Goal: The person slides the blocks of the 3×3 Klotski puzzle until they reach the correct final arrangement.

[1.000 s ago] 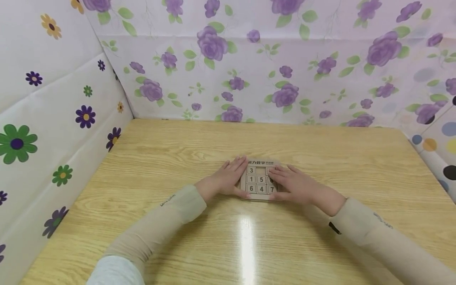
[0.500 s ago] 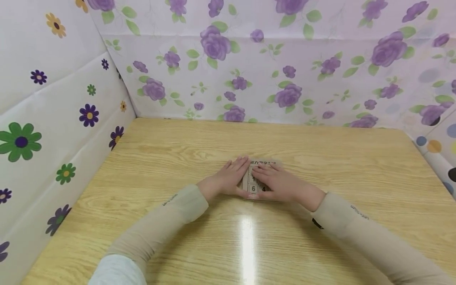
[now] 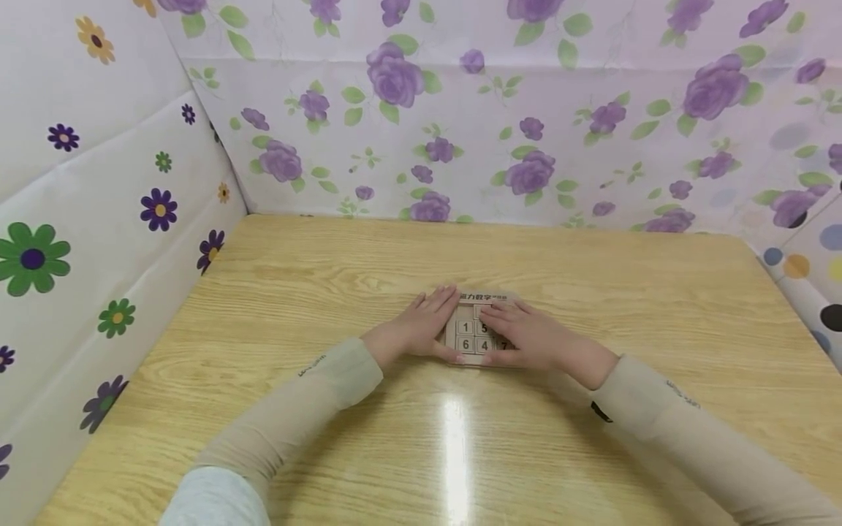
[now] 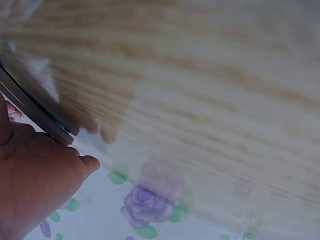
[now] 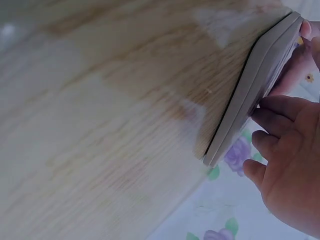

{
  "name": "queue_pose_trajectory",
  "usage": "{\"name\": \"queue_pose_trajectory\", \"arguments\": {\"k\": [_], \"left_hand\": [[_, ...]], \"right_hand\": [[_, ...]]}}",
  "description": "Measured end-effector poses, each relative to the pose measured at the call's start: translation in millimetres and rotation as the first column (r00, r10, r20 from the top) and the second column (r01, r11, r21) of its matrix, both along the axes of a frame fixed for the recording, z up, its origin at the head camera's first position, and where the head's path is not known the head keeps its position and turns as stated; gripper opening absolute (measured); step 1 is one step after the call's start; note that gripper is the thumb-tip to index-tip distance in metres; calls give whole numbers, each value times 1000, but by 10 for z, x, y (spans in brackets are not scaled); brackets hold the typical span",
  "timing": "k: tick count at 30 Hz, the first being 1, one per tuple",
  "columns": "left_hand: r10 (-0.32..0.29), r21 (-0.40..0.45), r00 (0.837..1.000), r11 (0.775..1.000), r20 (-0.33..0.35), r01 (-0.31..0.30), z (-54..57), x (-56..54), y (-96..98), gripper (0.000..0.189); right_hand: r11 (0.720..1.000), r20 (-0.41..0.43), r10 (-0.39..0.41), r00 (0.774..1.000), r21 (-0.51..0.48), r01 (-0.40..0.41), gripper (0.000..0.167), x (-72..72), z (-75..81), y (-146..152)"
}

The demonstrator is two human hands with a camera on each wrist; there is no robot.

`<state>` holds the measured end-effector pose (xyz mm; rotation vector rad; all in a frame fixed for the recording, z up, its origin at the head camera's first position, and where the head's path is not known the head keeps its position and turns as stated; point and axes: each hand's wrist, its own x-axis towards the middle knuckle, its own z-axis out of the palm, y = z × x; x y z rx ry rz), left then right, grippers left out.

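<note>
Nearest me, two tan sleeves [image 3: 283,409] reach in from the near left and near right, their thin fabric smooth at the cuffs and wrinkled at the elbow; a pale, softer cloth [image 3: 213,500] shows at the near left. They cross a table [image 3: 368,263] of yellow woodgrain, glossy enough to throw back a white streak of light. At mid-table I see a flat, square board [image 3: 473,359] with a smooth, pale rim, its edge layered and rounded at the corners in my right wrist view. My left hand [image 3: 424,325] lies along its left side, fingers straight and close together, thumb apart at the near left corner. My right hand [image 3: 533,336] spans its right side, fingers extended over the square tiles [image 3: 465,344], thumb apart at the near rim; I cannot tell how hard they press. Numbers 1, 6 and 4 read clearly; the far left slot is bare. Beyond hangs a creased white curtain [image 3: 473,102] with purple roses; daisies pattern the left cloth [image 3: 79,190], dots the right.
</note>
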<state>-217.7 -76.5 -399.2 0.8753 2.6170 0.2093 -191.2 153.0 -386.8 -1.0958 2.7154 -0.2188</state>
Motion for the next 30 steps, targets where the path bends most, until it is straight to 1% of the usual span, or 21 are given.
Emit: {"name": "queue_pose_trajectory", "arguments": {"k": [4, 8, 12, 16, 23, 30], "left_hand": [[4, 0, 1000, 1000, 4, -4, -12, -5, -3, 118], [5, 3, 1000, 1000, 12, -5, -33, -5, -3, 118], [3, 7, 1000, 1000, 11, -3, -26, -4, -3, 117], [6, 15, 1000, 1000, 11, -6, -20, -1, -2, 117], [-1, 11, 1000, 1000, 17, 1, -26, -1, 1, 117], [1, 9, 1000, 1000, 16, -1, -4, 1, -5, 116]], "right_hand": [[1000, -31, 3, 1000, 19, -2, 77, 38, 6, 2], [999, -70, 34, 997, 39, -32, 79, 131, -6, -39], [997, -52, 77, 996, 10, -77, 78, 222, 9, -101], [995, -29, 104, 994, 1, -104, 76, 256, 38, -145], [995, -32, 97, 995, 10, -97, 74, 235, 26, -180], [997, -55, 75, 996, 39, -73, 76, 120, -10, -191]]}}
